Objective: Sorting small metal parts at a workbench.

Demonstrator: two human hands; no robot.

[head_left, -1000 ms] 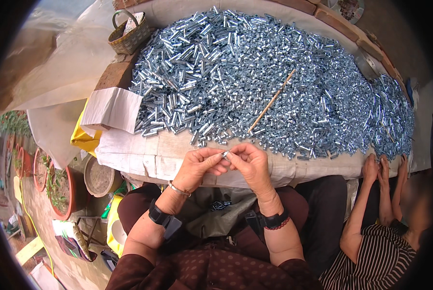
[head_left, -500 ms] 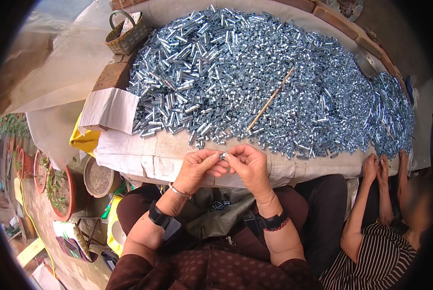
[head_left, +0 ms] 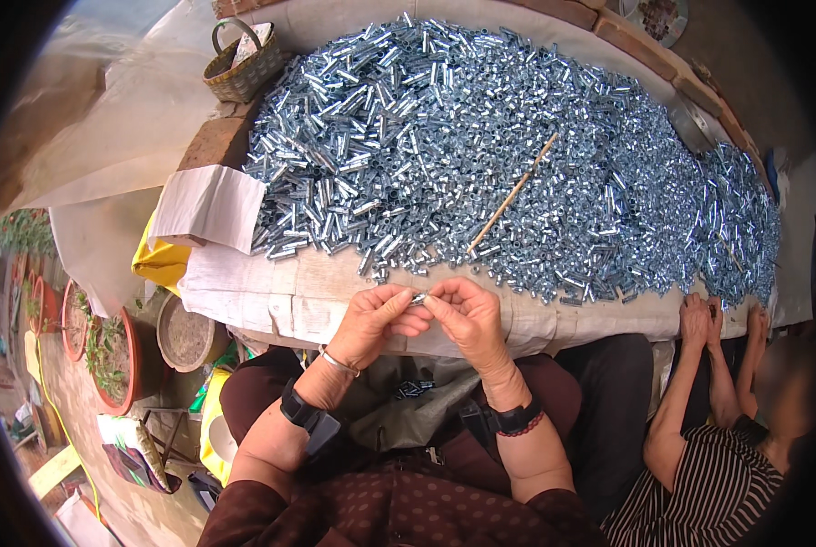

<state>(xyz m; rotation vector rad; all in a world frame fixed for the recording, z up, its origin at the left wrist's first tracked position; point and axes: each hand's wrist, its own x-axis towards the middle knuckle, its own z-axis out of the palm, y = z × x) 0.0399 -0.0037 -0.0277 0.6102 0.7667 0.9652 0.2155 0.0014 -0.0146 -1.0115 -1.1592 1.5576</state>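
A small shiny metal sleeve [head_left: 418, 298] is pinched between my two hands, just over the near edge of the cloth-covered table [head_left: 317, 283]. My left hand [head_left: 378, 313] has thumb and forefinger closed on one end of it. On the other end, my right hand [head_left: 467, 315] closes its thumb and fingertips. Beyond them spreads a broad heap of loose metal tubes and sleeves [head_left: 408, 146], longer pieces mostly at the left. Below my hands, several similar pieces [head_left: 414, 388] lie on the grey-green cloth [head_left: 440, 410] across my lap.
A thin wooden stick [head_left: 513, 193] lies on the heap. A wicker basket [head_left: 244, 73] stands on bricks at the far left, above a white sheet [head_left: 209, 208]. At the right, a person in a striped top [head_left: 699, 488] has hands at the heap's edge. Potted plants [head_left: 112, 360] stand at left.
My hands keep nearly the same pinch, with the metal sleeve turned slightly between the fingers. The view has shifted a little. The person's hands at the right have moved slightly.
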